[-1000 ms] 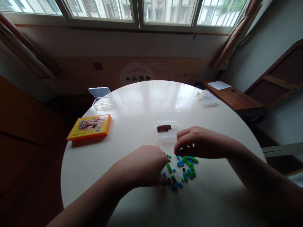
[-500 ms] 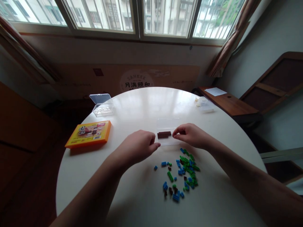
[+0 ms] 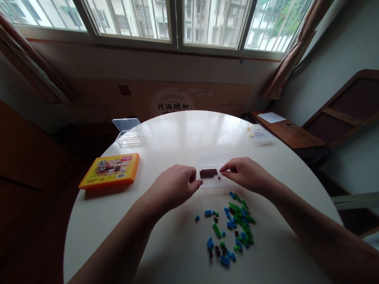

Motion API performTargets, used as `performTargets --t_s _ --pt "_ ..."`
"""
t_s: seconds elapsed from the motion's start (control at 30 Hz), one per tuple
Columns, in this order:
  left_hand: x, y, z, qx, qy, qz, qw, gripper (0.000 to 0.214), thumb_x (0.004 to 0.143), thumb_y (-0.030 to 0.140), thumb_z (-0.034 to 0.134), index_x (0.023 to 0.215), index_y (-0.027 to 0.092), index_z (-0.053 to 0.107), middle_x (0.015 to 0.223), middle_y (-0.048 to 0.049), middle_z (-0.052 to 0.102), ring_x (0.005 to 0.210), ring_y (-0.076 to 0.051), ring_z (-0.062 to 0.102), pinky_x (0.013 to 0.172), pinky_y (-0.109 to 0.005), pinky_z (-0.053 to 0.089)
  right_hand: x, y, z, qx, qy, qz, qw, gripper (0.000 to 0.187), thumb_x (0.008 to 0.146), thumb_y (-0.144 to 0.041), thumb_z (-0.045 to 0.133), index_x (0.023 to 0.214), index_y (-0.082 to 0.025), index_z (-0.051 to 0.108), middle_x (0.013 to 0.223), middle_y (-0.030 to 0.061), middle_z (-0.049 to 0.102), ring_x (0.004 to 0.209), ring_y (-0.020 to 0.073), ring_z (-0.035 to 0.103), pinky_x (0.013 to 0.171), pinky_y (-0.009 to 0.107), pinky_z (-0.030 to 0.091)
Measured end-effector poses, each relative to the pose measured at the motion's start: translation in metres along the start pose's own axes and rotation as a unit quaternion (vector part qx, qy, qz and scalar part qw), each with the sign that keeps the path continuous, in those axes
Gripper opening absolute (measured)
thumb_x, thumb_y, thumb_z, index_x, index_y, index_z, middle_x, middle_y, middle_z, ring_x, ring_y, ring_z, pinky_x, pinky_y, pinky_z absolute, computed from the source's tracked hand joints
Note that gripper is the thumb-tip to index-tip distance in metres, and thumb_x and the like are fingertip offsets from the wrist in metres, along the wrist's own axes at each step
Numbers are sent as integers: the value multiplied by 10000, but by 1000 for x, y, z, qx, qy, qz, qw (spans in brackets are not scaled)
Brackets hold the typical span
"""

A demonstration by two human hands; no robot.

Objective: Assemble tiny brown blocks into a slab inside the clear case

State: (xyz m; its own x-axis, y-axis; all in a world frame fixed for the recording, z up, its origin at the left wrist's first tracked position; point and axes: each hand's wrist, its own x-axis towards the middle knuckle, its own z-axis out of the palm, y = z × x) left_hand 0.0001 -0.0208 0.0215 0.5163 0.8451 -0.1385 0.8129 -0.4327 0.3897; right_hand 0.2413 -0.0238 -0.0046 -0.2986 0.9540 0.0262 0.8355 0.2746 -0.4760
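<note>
A clear plastic box [image 3: 214, 159] with its lid raised stands before me on the white round table. Inside it, dark brown toy bricks [image 3: 208, 173] lie in a packed block, and one small brown brick [image 3: 219, 178] sits apart to their right. My left hand [image 3: 180, 184] is closed at the box's left edge, its thumb over the near corner. Over the right side of the box, the thumb and fingers of my right hand [image 3: 244, 173] are pinched together; anything between the fingertips is too small to make out.
Loose blue, green and brown bricks [image 3: 217, 230] are scattered nearer to me. An orange-yellow game box [image 3: 110, 170] lies at the left, with an open clear case [image 3: 129, 138] behind it. Another clear container [image 3: 260, 135] with pale pieces sits at the far right, beside a wooden desk [image 3: 291, 132].
A small brown brick now shows apart in the box, close to my right fingertips. My left hand keeps its place at the box. The whole view has shifted slightly.
</note>
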Motion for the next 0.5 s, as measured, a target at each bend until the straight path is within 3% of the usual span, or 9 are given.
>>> performTargets --t_s 0.2,0.5 --pt "2 0 3 -8 51 8 999 287 869 444 508 838 209 670 850 -47 699 730 -191 595 606 -277 385 -3 -3 2 -9 -17 -38 999 171 848 -301 621 904 -278 782 879 20 724 775 164 639 721 293 480" --pt "2 -2 4 0 45 5 999 300 871 447 505 876 209 688 880 -59 709 778 -207 620 612 -280 406 -1 -10 4 -21 -13 -11 1000 186 845 -302 603 874 -241 776 850 28 722 729 162 622 637 279 447"
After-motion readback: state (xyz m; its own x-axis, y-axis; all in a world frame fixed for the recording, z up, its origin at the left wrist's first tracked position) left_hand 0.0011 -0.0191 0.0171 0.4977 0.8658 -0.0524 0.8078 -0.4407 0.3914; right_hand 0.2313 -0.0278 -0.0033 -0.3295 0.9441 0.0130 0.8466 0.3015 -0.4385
